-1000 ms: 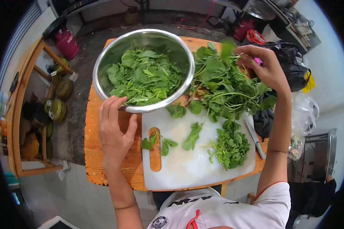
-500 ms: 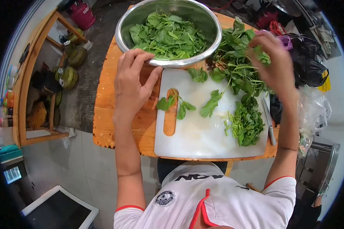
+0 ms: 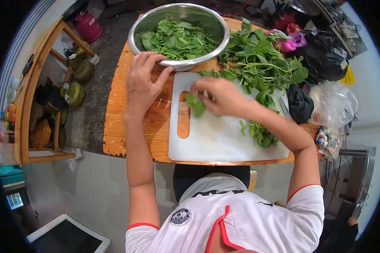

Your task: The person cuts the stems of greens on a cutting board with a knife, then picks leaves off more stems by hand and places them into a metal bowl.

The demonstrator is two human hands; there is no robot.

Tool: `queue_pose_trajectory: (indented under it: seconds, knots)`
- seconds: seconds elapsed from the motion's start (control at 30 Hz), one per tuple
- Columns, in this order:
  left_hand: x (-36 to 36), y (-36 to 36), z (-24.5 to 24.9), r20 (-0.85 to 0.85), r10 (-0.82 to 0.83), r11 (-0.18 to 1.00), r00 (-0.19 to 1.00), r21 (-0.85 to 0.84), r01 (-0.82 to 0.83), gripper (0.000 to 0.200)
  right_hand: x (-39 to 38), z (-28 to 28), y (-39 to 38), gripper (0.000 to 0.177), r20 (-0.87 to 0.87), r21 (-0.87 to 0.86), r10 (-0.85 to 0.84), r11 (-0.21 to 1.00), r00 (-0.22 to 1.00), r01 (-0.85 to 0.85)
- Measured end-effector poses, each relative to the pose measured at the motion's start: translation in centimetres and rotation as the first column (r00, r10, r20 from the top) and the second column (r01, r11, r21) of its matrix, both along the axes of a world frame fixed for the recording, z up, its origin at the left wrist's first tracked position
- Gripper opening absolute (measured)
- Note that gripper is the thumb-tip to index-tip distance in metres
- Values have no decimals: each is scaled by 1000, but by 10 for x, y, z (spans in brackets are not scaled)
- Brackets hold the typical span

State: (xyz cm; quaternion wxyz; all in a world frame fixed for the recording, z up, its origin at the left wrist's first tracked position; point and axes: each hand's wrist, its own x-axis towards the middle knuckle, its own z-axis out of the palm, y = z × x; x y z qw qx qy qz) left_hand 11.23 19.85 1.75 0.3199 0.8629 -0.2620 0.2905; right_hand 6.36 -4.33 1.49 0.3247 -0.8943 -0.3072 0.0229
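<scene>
Right hand (image 3: 223, 95) pinches a leafy sprig (image 3: 196, 104) over a white cutting board (image 3: 207, 147); left hand (image 3: 144, 86) is at the metal bowl (image 3: 198, 16).

Head view, looking down: A wooden desk (image 3: 118, 122) carries the board, with the bowl beyond its upper left side. Loose greens (image 3: 179, 40) lie inside the bowl. The left hand has its fingertips on the near rim, with the thumb spread and close to the bowl's outer side; whether it grips firmly or only steadies the bowl, I cannot tell. The right hand is curled, grasping the sprig between fingers and thumb near the board's handle slot (image 3: 184, 118). Both the sprig and the fingers are slightly blurred.

To the right of the bowl, a large heap of leafy stems (image 3: 266, 63) spreads to the board's far edge. A smaller bunch of greens (image 3: 261, 137) lies on the board, partly behind the right forearm. Part of a knife (image 3: 285, 108) shows at the board's right side.

The step in hand appears to be handling one sprig at a time. Moving such a sprig calls for a light pinch that spares the leaves, and a forearm kept clear of the knife.
</scene>
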Motion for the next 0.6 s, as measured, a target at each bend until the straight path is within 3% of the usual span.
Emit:
queue_pose_trajectory:
  seconds: [0.07,0.17,0.23,0.33,0.4,0.5,0.6]
  knots:
    - [0,2,4,30,5,999,1000,35,-6,26,5,17,-28,22,78,100,-71,993,994,63]
    - [-9,8,10,1,69,996,998,64,-69,26,6,47,-83,26,207,-58,-167,981,964,183]
    - [-10,14,5,12,112,991,994,78,-112,25,-8,54,-115,26,468,-137,-222,938,855,319]
    - [-7,19,4,20,138,985,990,98,-140,24,-54,82,-152,27,380,-24,-372,911,847,412]
    - [-7,19,2,-13,139,986,990,95,-138,27,-98,72,-180,31,230,36,-522,848,822,529]
    - [-16,6,12,234,185,971,954,103,-214,24,-156,32,-186,41,-4,225,-567,802,824,553]
    - [-30,-24,27,194,147,985,970,61,-161,19,-179,4,-174,43,317,35,-516,845,796,534]
